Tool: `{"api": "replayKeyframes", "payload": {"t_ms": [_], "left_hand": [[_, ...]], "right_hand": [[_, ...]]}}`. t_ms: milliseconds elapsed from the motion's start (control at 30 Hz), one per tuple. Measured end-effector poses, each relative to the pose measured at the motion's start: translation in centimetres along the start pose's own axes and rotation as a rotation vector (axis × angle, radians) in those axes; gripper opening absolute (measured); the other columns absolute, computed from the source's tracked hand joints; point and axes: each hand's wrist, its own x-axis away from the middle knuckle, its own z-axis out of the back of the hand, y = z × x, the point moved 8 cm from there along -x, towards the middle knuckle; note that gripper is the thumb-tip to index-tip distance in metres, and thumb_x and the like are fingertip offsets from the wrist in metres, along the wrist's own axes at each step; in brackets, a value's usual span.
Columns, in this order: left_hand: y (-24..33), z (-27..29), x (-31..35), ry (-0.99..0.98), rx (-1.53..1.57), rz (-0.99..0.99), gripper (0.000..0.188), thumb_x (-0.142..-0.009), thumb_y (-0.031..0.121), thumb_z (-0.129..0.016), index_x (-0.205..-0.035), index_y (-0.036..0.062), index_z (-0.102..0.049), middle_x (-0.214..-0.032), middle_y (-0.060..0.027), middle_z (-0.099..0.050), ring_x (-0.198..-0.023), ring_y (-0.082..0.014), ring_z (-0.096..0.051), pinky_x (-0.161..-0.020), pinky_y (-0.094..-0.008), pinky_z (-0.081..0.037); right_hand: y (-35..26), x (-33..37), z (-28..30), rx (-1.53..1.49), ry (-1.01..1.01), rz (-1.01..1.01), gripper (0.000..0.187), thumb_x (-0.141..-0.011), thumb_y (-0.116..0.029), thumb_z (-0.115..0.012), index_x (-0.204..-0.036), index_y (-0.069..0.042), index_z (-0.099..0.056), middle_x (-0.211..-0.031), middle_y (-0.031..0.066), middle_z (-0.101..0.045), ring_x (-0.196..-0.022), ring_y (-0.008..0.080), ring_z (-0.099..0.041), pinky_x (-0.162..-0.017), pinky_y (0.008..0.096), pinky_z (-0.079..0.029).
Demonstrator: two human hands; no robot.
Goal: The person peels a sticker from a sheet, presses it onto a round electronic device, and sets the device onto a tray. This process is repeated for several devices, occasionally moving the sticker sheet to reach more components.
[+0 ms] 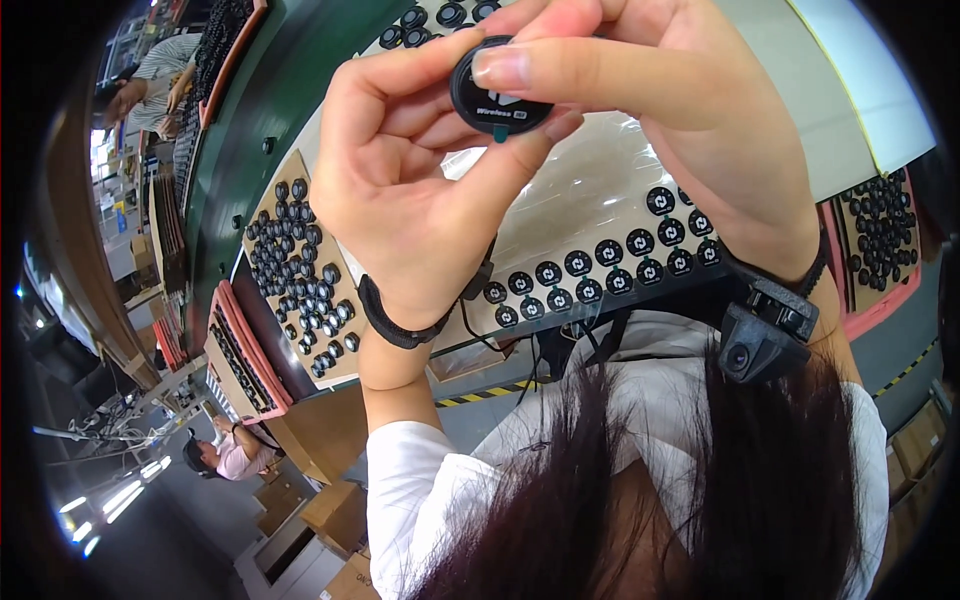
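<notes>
Here both hands meet high over the bench around one small round black disc (pixel 500 92). The left hand (pixel 420 190) curls its fingers nearly closed and pinches the disc's left rim and underside; the right hand (pixel 680 110) lays its thumb (pixel 560 68) flat across the face, fingers closed behind. A tiny teal tab (pixel 500 133) pokes out below the disc. The hold looks light and sits on the edges, so the disc could slip and drop onto the rows of similar discs (pixel 600 270) on the cardboard sheet (pixel 560 200) below, knocking them askew. The thumb pressing the face could also smudge it, and a snagged tab might tear.
</notes>
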Motion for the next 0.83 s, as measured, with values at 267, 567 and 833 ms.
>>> {"api": "replayKeyframes", "payload": {"t_ms": [267,567,833], "left_hand": [[0.9,-0.6,1.6,-0.141,-0.32,-0.068,0.04,-0.065,-0.015,-0.066,-0.102,-0.0099,-0.049,-0.098,-0.0161,-0.059,-0.085,-0.0188,-0.061,-0.075,-0.0271,-0.053],[-18.3,12.4,-8.2,-0.098,-0.365,0.276,0.034,-0.071,-0.004,-0.06,-0.104,0.0014,-0.056,-0.092,-0.0117,-0.06,-0.078,-0.0211,-0.062,-0.067,-0.0279,-0.05],[-37.2,34.6,-11.6,-0.218,-1.626,0.68,0.063,-0.081,0.047,-0.048,-0.134,0.0149,-0.034,-0.141,-0.0151,-0.023,-0.128,-0.0369,-0.023,-0.103,-0.0524,-0.018]], "right_hand": [[-2.4,3.0,-0.1,0.657,-0.181,1.254,0.057,-0.078,-0.012,-0.066,-0.124,-0.007,-0.031,-0.124,0.0139,-0.036,-0.096,0.019,-0.055,-0.077,0.0258,-0.048],[-0.2,3.3,7.6,1.087,0.169,0.504,0.016,-0.073,-0.008,-0.065,-0.086,-0.001,-0.058,-0.103,0.006,-0.057,-0.089,0.0156,-0.055,-0.077,0.0289,-0.044],[4.6,4.9,9.8,1.372,-0.099,0.179,0.006,-0.078,-0.007,-0.059,-0.081,-0.002,-0.058,-0.083,0.0082,-0.059,-0.084,0.0165,-0.055,-0.076,0.0312,-0.043]]}}
